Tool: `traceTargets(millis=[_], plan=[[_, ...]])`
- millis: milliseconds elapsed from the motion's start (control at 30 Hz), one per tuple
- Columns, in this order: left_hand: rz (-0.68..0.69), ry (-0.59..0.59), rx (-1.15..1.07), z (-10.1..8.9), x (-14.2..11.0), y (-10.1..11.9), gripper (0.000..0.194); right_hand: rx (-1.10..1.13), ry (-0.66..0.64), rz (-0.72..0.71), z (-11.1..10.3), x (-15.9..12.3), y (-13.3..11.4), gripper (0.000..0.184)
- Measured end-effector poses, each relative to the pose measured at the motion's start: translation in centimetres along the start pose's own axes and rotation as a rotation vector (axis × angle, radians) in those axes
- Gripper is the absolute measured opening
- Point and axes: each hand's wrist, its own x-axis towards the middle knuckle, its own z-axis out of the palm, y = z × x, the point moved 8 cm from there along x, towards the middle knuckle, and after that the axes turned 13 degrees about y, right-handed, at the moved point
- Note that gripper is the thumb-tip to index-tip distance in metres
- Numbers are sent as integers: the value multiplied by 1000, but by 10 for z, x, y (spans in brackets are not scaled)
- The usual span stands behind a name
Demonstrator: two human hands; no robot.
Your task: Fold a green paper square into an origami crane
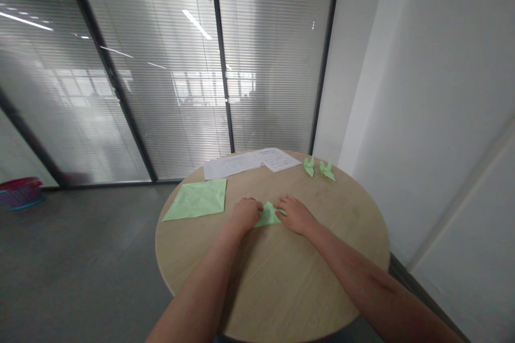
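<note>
A small piece of folded light-green paper (267,216) lies near the middle of the round wooden table, its top coming to a point. My left hand (245,214) grips its left side, fingers curled over the edge. On the right side, my right hand (298,215) holds the paper between thumb and fingers, its knuckles bent and fingertips pressed down. The fingers cover both ends of the paper, so its full outline is hidden. Left of my left hand lies a larger sheet of green paper (198,200) with crease marks.
Two folded green paper birds, one bird (309,166) beside another bird (327,171), stand at the table's back right. Printed white sheets (235,164) lie along the far edge of the table (277,289). A glass partition with blinds (273,64) rises behind; a red basket (20,193) sits on the floor.
</note>
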Motion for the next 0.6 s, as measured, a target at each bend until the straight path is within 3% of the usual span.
traceTargets(millis=[100,233,333,433,600], plan=[[87,-62,184,4,-3,5,29,18,20,-6,-2,-1,-3,35],[186,-88,229,7,-5,16,40,24,15,7,-1,-1,0,47],[206,-83,251,8,-6,21,43,21,-27,48,4,-1,7,53],[219,-93,249,13,-6,23,46,32,-70,89,9,0,14,46],[226,-97,245,16,-6,24,47,-17,-51,63,8,1,12,45]])
